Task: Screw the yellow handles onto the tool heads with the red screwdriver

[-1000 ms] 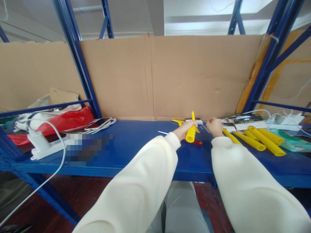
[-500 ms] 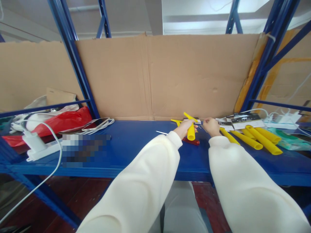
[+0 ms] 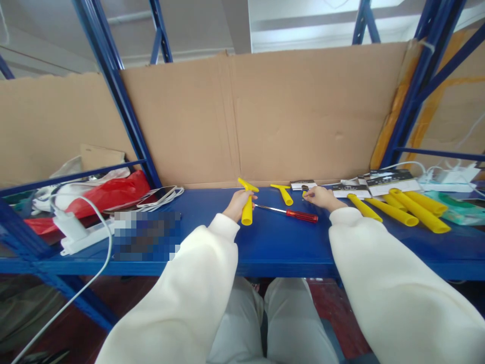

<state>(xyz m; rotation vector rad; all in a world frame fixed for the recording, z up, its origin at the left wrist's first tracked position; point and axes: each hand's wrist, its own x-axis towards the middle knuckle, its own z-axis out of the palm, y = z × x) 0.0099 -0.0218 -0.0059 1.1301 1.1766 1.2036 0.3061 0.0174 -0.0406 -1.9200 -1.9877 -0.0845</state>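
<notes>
My left hand (image 3: 236, 205) is closed round a yellow T-shaped plastic piece (image 3: 247, 213), its hollow round end pointing toward me. To the right, my right hand (image 3: 322, 196) is low over the table with fingers pinched by a small dark item (image 3: 304, 188); what they hold, if anything, is too small to make out. Between the hands lies a screwdriver (image 3: 302, 216) with a clear red handle, its shaft pointing left. A second yellow T-shaped piece (image 3: 286, 196) rests just behind it.
Several yellow tubes (image 3: 420, 215) lie at the right, beside black-and-white packets (image 3: 392, 184). A white power strip (image 3: 89, 235), a red bag (image 3: 109, 192) and a phone with a cable (image 3: 157, 197) occupy the left. Cardboard (image 3: 303, 116) walls the back of the blue table (image 3: 212, 250).
My left hand has moved left with the yellow T-shaped piece, away from my right hand. My right hand has shifted slightly left and down, and the screwdriver is now uncovered.
</notes>
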